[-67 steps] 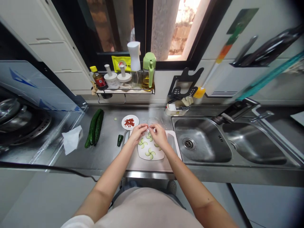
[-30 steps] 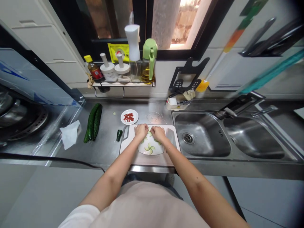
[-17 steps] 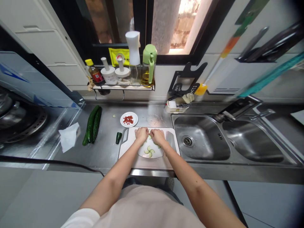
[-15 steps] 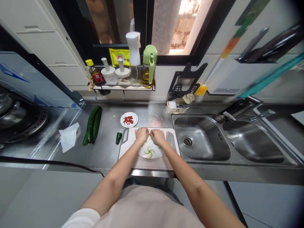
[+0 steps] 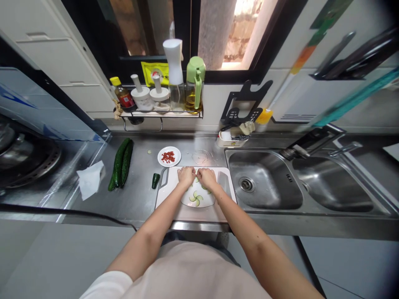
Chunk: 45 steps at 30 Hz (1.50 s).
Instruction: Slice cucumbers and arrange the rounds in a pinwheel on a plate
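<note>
My left hand and my right hand meet over the far part of a white plate. The fingers of both are pinched together around thin, pale green cucumber slices, mostly covered by the fingertips. Nearer to me on the plate, several cucumber slices lie in a pinwheel, and more slices show beside my right hand. Underneath is a white cutting board with a grey handle. A flat grey shape like a knife blade rests on the board's right side.
Left of the board are a cucumber end piece, two whole cucumbers and a white paper towel. Behind it stands a small plate of chopped red bits. A double sink lies to the right; a condiment rack hangs above.
My hands stay at the far part of the plate, with only slight finger movement. The whole view has shifted a little; nothing else visibly differs.
</note>
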### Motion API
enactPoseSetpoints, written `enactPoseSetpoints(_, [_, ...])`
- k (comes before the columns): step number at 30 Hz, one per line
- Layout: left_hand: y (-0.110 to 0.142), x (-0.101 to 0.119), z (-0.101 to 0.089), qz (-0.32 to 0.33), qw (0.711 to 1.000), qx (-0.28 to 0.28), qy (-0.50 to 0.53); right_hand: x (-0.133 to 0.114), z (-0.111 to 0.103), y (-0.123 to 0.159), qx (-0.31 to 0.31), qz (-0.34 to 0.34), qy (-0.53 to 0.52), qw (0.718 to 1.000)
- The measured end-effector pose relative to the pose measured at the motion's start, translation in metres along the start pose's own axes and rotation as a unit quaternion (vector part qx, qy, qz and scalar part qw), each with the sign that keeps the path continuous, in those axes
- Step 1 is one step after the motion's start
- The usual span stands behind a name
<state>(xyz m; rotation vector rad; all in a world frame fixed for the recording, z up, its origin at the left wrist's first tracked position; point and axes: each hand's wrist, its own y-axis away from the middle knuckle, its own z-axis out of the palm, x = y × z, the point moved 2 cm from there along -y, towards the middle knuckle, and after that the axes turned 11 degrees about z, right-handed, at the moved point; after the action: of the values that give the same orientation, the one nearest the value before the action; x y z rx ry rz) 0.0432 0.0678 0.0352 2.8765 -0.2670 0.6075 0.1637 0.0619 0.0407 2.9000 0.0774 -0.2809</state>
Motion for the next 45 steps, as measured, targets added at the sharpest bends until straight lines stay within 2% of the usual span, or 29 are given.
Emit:
enactPoseSetpoints(9, [0.001, -0.004, -0.004, -0.004, 1.000, 0.002, 0.006, 0.007, -0.006, -0.003, 0.004, 0.015, -0.024, 1.000])
enactPoseSetpoints(31, [0.000, 0.000, -0.001, -0.012, 1.000, -0.016, 0.002, 0.000, 0.002, -0.002, -0.010, 0.012, -0.004, 1.000])
enactPoseSetpoints(36, [0.000, -0.004, -0.002, -0.022, 1.000, -0.007, 0.020, 0.005, -0.002, -0.002, -0.009, 0.025, -0.036, 0.999])
enactPoseSetpoints(41, [0.006, -0.012, -0.010, -0.055, 0.997, 0.028, 0.040, 0.013, -0.012, 0.006, 0.049, 0.047, -0.118, 0.991])
enactPoseSetpoints(45, [0.018, -0.021, -0.015, -0.069, 0.993, 0.050, 0.080, 0.023, -0.018, 0.027, 0.083, 0.067, -0.217, 0.970])
